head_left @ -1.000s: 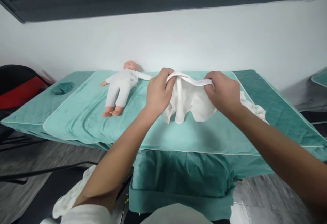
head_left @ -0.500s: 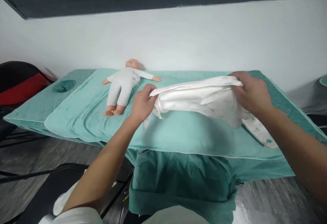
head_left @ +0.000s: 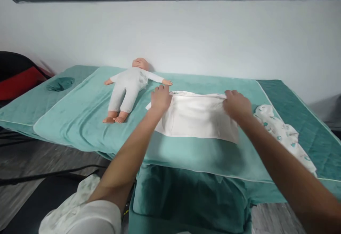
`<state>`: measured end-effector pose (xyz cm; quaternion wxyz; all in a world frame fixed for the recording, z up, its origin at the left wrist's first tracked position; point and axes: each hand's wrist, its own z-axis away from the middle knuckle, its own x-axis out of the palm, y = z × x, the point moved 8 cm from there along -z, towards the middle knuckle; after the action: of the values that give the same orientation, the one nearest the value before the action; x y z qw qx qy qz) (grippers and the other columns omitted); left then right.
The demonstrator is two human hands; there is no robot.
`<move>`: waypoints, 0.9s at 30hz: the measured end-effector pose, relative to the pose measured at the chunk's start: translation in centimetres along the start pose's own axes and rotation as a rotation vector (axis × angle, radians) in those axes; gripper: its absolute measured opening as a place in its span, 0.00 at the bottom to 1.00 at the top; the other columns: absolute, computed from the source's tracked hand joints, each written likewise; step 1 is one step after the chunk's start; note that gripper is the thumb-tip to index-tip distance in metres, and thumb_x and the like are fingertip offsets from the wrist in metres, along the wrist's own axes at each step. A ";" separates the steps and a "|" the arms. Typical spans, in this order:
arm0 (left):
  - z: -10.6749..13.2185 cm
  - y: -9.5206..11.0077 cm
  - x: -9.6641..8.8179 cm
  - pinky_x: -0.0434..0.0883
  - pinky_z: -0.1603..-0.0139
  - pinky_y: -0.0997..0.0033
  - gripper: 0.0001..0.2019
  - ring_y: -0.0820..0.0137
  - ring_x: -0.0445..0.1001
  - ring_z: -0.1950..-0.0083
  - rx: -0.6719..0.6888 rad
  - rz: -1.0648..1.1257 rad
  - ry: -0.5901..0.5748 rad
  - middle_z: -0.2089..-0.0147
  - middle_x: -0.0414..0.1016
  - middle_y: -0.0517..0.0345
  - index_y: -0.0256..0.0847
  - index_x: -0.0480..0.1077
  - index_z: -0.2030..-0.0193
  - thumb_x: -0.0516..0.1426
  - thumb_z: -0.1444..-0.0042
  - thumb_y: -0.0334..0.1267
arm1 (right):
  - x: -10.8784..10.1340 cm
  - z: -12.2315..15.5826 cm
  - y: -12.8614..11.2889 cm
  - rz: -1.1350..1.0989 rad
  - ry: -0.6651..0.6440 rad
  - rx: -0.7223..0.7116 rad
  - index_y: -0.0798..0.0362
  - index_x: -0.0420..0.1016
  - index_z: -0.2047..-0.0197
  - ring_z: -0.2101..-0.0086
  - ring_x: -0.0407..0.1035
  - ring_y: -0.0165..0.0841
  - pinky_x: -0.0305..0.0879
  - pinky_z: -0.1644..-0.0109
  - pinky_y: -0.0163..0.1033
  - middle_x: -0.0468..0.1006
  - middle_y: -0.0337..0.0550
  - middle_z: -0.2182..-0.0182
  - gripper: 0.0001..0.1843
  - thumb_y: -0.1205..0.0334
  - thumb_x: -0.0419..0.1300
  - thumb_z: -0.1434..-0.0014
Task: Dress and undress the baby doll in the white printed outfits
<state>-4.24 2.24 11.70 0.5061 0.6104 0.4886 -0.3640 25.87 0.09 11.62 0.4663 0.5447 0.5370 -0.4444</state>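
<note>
My left hand (head_left: 161, 99) is closed on the far left corner of a white baby garment (head_left: 198, 116). My right hand (head_left: 237, 105) grips the far right corner of the same piece. The garment is spread between both hands, its plain inner side facing me, with a narrow printed strip along the far edge. Its near part hangs down or lies on the bed cover; I cannot tell how much touches. Left of my left hand, a baby doll (head_left: 129, 81) in a white body suit lies on its back, arms spread and feet towards me.
A green cover (head_left: 87, 120) lies over the massage bed (head_left: 21, 109), which has a face hole (head_left: 60, 84) at left. At right lies a crumpled printed baby garment (head_left: 286, 136). A black and red chair (head_left: 22, 84) stands at far left, and a wall rises behind.
Both hands have moved with the garment, lowering and flattening it towards the bed. It was bunched and tilted before. The printed garment on the right now shows more fully. My view has shifted.
</note>
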 end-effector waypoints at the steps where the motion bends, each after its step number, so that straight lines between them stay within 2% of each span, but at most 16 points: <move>1: 0.4 1.1 1.5 0.66 0.39 0.53 0.16 0.52 0.68 0.37 0.055 0.020 0.043 0.40 0.72 0.37 0.34 0.68 0.42 0.52 0.35 0.33 | 1.3 0.2 -1.7 -0.004 0.043 -0.033 0.63 0.68 0.36 0.41 0.65 0.51 0.64 0.41 0.54 0.74 0.64 0.44 0.26 0.70 0.47 0.35; 3: 1.7 3.5 5.3 0.66 0.35 0.60 0.15 0.59 0.69 0.37 0.166 0.121 -0.002 0.40 0.73 0.42 0.35 0.69 0.44 0.49 0.34 0.29 | 3.8 1.0 -6.0 -0.149 0.122 -0.246 0.63 0.66 0.34 0.35 0.58 0.47 0.57 0.31 0.51 0.67 0.62 0.36 0.27 0.70 0.47 0.34; 4: 2.4 4.4 7.2 0.67 0.35 0.64 0.16 0.63 0.71 0.38 0.199 0.159 -0.048 0.40 0.74 0.45 0.36 0.70 0.43 0.49 0.34 0.29 | 5.4 1.2 -7.4 -0.226 0.096 -0.275 0.63 0.66 0.34 0.34 0.58 0.44 0.56 0.30 0.49 0.66 0.60 0.34 0.27 0.69 0.47 0.33; 6: 3.2 5.5 10.1 0.65 0.31 0.61 0.17 0.62 0.69 0.33 0.204 0.190 -0.098 0.36 0.72 0.44 0.35 0.69 0.42 0.48 0.34 0.29 | 8.3 1.0 -8.4 -0.312 0.038 -0.159 0.66 0.64 0.32 0.33 0.56 0.46 0.54 0.28 0.49 0.65 0.60 0.33 0.28 0.63 0.47 0.31; 8: 3.0 5.5 11.5 0.62 0.26 0.54 0.19 0.57 0.61 0.27 0.153 0.178 -0.081 0.30 0.66 0.40 0.32 0.68 0.39 0.47 0.32 0.32 | 10.0 0.4 -8.2 -0.322 0.011 -0.019 0.70 0.61 0.31 0.32 0.54 0.52 0.53 0.28 0.55 0.62 0.64 0.32 0.31 0.58 0.47 0.31; 10: 2.2 4.9 11.8 0.60 0.24 0.53 0.22 0.54 0.55 0.23 0.088 0.158 -0.051 0.26 0.59 0.39 0.29 0.64 0.35 0.46 0.31 0.36 | 10.5 -0.5 -7.6 -0.309 -0.005 0.075 0.70 0.58 0.29 0.33 0.54 0.58 0.53 0.30 0.61 0.59 0.66 0.31 0.34 0.56 0.47 0.31; 12: 1.3 4.6 11.5 0.59 0.24 0.54 0.26 0.53 0.53 0.22 0.045 0.143 -0.044 0.24 0.55 0.38 0.27 0.60 0.31 0.47 0.32 0.37 | 10.6 -1.4 -7.0 -0.317 -0.028 0.120 0.68 0.54 0.27 0.33 0.55 0.58 0.55 0.31 0.62 0.57 0.65 0.30 0.36 0.54 0.47 0.31; 17: -0.5 5.0 10.7 0.61 0.25 0.46 0.31 0.47 0.45 0.20 -0.005 0.101 -0.050 0.20 0.44 0.44 0.35 0.51 0.24 0.46 0.32 0.40 | 10.4 -3.0 -6.6 -0.404 -0.007 0.073 0.63 0.41 0.22 0.28 0.47 0.53 0.52 0.27 0.57 0.49 0.62 0.26 0.40 0.56 0.47 0.31; 21: -2.0 5.6 11.6 0.57 0.24 0.46 0.31 0.47 0.44 0.20 0.015 0.067 -0.053 0.20 0.43 0.42 0.35 0.49 0.23 0.45 0.31 0.42 | 10.5 -4.5 -6.4 -0.444 0.030 0.070 0.63 0.41 0.22 0.27 0.44 0.52 0.49 0.26 0.58 0.47 0.63 0.26 0.40 0.56 0.48 0.31; 27: -4.7 5.8 13.2 0.57 0.24 0.44 0.32 0.49 0.40 0.19 0.013 0.055 -0.043 0.18 0.35 0.45 0.38 0.46 0.22 0.45 0.31 0.43 | 11.1 -7.6 -5.9 -0.465 0.034 0.092 0.61 0.41 0.22 0.27 0.45 0.51 0.51 0.27 0.57 0.46 0.62 0.25 0.40 0.54 0.48 0.31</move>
<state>4.47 9.77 1.88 0.5225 0.6190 0.4582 -0.3660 20.20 9.42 1.82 0.3170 0.4344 0.6351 -0.5545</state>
